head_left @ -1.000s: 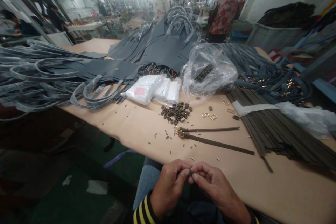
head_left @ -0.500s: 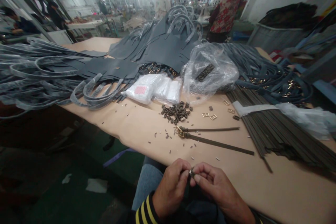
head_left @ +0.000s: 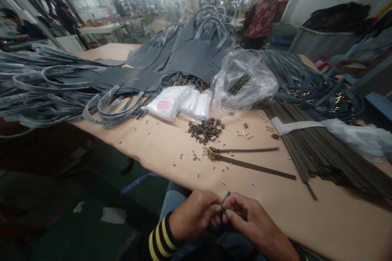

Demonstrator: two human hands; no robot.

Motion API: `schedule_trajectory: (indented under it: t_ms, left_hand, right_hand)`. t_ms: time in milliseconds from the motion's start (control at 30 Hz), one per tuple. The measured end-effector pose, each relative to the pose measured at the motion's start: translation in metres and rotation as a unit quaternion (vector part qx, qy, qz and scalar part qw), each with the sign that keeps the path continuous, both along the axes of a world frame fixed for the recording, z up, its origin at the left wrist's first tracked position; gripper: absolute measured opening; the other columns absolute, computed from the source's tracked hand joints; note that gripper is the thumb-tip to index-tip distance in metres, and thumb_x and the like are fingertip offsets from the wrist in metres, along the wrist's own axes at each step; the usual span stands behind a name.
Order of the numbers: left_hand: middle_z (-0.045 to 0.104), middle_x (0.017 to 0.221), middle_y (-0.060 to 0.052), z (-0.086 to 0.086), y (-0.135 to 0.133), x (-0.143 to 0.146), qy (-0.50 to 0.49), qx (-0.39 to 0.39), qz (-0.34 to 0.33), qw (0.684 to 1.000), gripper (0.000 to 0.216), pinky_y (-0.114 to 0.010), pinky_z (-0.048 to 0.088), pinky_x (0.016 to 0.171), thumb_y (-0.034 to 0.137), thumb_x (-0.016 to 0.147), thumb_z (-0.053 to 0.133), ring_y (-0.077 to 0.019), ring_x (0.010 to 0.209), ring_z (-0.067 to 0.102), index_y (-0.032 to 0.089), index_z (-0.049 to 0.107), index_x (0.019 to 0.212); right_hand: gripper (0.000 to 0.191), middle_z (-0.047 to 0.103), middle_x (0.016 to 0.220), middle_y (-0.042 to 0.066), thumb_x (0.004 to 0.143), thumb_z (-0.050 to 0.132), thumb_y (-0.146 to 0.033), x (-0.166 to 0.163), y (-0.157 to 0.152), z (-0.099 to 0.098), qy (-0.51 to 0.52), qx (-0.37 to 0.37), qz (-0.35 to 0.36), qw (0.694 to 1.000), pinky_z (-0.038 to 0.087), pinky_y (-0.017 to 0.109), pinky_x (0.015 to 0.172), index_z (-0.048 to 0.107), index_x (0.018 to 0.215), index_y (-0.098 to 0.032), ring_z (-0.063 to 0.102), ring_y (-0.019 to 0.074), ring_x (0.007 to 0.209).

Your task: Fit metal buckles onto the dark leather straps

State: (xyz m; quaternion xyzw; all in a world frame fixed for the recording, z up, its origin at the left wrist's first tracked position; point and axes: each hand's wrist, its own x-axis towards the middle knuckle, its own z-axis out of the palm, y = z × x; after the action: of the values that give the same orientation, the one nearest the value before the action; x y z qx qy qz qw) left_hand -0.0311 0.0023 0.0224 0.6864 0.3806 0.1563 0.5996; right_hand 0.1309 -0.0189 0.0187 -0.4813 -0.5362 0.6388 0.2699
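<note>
My left hand [head_left: 192, 214] and my right hand [head_left: 248, 220] meet at the table's front edge, fingertips pinched together on the end of a thin dark strap [head_left: 225, 200] that sticks up between them. Past my hands, two finished straps with brass buckles [head_left: 245, 163] lie on the tan table [head_left: 159, 147]. Beyond them sit a small heap of dark loops [head_left: 205, 129] and loose brass buckles [head_left: 244, 134]. A long bundle of dark straps [head_left: 321, 151] lies to the right.
White packets [head_left: 180, 104] and a clear plastic bag [head_left: 243, 83] sit mid-table. Grey handles [head_left: 45, 85] and dark leather panels [head_left: 183, 57] pile up at left and back. People stand at the far end [head_left: 260, 16]. Tiny scraps dot the tabletop.
My hands have shifted slightly lower and left, and the strap end now sticks up higher between my fingertips. The things on the table have not moved.
</note>
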Motion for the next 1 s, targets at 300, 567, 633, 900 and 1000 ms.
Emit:
schedule_trajectory:
  t_ms: [300,567,633,900,1000]
  left_hand:
    - [0.054,0.056,-0.002,-0.001,0.000,-0.002,-0.026,-0.091,-0.005,0.996,0.029,-0.020,0.045,0.054,0.028,0.082,0.038,-0.0094,0.051,0.052,0.011,0.057,0.070]
    - [0.052,0.052,0.001,-0.007,-0.014,0.008,0.099,0.057,0.090,0.989,0.017,-0.017,0.033,0.047,0.014,0.076,0.039,-0.0083,0.047,0.046,0.013,0.051,0.065]
    - [0.049,0.051,0.001,-0.007,-0.018,0.011,0.125,0.100,0.129,0.979,0.017,-0.019,0.029,0.046,0.013,0.075,0.039,-0.0088,0.048,0.044,0.015,0.049,0.062]
    - [0.048,0.055,0.000,-0.007,-0.027,0.013,0.162,0.199,0.164,0.952,0.017,-0.022,0.028,0.047,0.012,0.073,0.039,-0.0109,0.050,0.043,0.017,0.044,0.058]
    - [0.048,0.058,-0.002,-0.013,-0.018,-0.007,0.208,0.265,0.219,0.916,0.018,-0.023,0.032,0.051,0.012,0.074,0.035,-0.0127,0.054,0.045,0.017,0.045,0.061]
  right_hand:
    - [0.008,0.061,0.063,0.001,0.073,0.046,-0.016,-0.002,-0.003,-0.001,-0.034,0.016,0.022,0.999,0.044,0.023,0.059,0.050,0.067,-0.016,0.058,0.0136,0.063]
    - [0.010,0.059,0.060,0.000,0.072,0.042,-0.016,-0.005,-0.006,0.000,-0.181,0.127,0.012,0.975,0.040,0.022,0.055,0.050,0.067,-0.018,0.055,0.0137,0.058]
    - [0.010,0.059,0.061,0.000,0.073,0.042,-0.017,-0.006,-0.006,0.003,-0.188,0.133,0.007,0.973,0.041,0.023,0.056,0.050,0.067,-0.018,0.056,0.0144,0.060]
    - [0.010,0.059,0.061,0.002,0.072,0.042,-0.021,-0.014,-0.011,0.013,-0.192,0.128,0.001,0.973,0.042,0.025,0.057,0.050,0.067,-0.019,0.057,0.0171,0.060]
    - [0.007,0.058,0.058,0.000,0.068,0.045,-0.020,-0.011,-0.018,0.020,-0.169,0.091,0.017,0.981,0.040,0.023,0.051,0.051,0.066,-0.019,0.055,0.0153,0.055]
